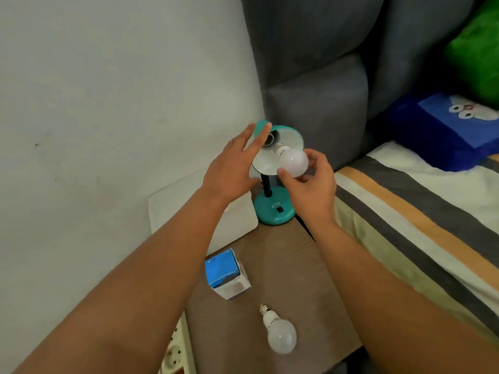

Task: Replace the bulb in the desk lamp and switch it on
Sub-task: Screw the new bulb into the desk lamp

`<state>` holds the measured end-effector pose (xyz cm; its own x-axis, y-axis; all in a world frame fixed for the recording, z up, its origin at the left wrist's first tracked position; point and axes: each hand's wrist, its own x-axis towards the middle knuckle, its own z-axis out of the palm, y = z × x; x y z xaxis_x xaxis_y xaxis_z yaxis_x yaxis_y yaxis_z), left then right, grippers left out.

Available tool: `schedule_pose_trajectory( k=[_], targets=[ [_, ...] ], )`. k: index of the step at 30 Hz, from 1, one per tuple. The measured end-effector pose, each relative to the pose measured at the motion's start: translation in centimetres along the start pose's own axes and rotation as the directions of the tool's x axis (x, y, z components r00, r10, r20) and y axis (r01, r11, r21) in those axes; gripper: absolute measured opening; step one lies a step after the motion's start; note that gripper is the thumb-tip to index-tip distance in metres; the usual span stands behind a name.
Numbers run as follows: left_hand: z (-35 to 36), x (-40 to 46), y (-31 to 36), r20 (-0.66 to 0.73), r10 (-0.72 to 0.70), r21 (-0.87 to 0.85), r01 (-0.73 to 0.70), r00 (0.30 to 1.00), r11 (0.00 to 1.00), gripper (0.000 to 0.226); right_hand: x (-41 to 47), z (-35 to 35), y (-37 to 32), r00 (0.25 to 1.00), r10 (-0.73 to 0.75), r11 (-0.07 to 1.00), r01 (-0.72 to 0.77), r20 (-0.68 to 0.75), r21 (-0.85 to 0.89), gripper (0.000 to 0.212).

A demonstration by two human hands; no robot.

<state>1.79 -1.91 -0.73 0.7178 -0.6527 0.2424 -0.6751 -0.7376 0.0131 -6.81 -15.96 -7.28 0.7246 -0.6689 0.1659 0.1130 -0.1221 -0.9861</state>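
Note:
A teal desk lamp (274, 210) stands at the far end of a brown bedside table (291, 265), its shade (286, 139) tilted towards me so the empty socket (270, 140) shows. My right hand (310, 182) holds a white bulb (293, 161) by its globe, with the screw base pointing at the socket and just short of it. My left hand (232, 166) has straight fingers lying against the shade's left rim. A second white bulb (280, 333) lies on the table near me.
A blue and white bulb box (226, 273) lies on the table's left side. A white flat object (205, 211) leans beside the lamp. A power strip (175, 352) sits lower left. A bed with a striped sheet (418, 211) runs along the right, a grey headboard (324, 76) behind.

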Motion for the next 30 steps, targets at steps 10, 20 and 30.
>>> schedule_pose_trajectory(
  k=[10,20,30],
  targets=[
    [1.2,1.4,-0.9,-0.108,0.147,-0.099,-0.158,0.983,0.983,0.096,1.7,2.8,0.1,0.996,-0.078,0.993,0.073,-0.050,-0.087,0.062],
    [1.8,1.7,-1.6,-0.117,0.136,-0.141,-0.152,0.984,0.978,0.099,1.8,4.0,-1.4,0.989,0.147,0.988,-0.148,-0.018,-0.054,0.054],
    [1.6,1.9,-1.2,-0.114,0.149,-0.146,-0.165,0.982,0.975,0.094,1.0,4.7,-1.8,0.958,0.284,0.955,-0.286,0.033,0.079,0.059]
  ],
)
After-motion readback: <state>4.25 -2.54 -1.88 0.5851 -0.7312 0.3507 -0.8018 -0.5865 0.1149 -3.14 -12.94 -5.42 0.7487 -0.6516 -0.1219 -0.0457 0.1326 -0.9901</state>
